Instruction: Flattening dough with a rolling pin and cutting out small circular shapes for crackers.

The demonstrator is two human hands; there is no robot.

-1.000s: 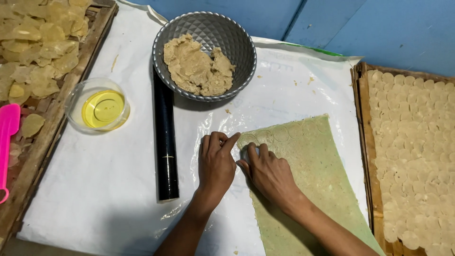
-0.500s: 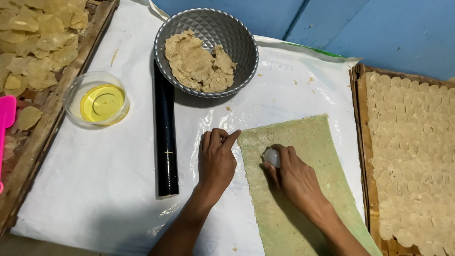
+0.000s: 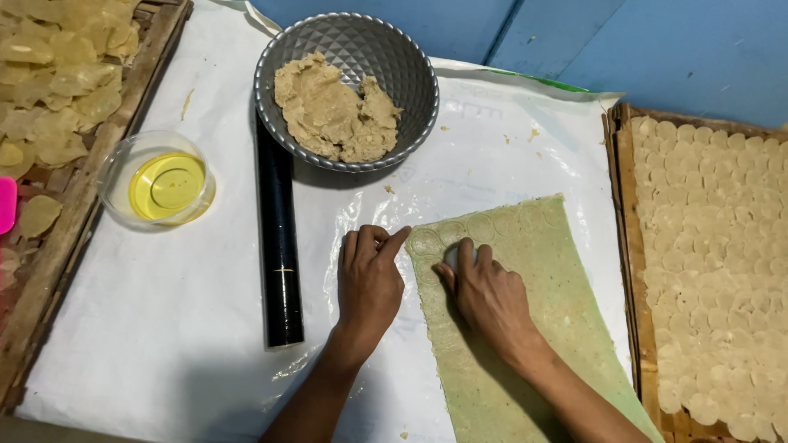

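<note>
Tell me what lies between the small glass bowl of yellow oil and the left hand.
In the head view, a black rolling pin lies on the white sheet between the oil bowl and the left hand.

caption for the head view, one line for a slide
Right hand presses a small cutter into green dough sheet; left hand steadies its edge.

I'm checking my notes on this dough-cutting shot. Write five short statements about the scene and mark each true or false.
1. The right hand presses down on the flat green dough sheet. True.
2. The grey bowl is empty. False: it holds a lump of beige dough.
3. The black rolling pin lies to the left of the left hand. True.
4. The small clear bowl holds a red liquid. False: the liquid is yellow.
5. The wooden tray at the right is packed with pale dough rounds. True.
</note>
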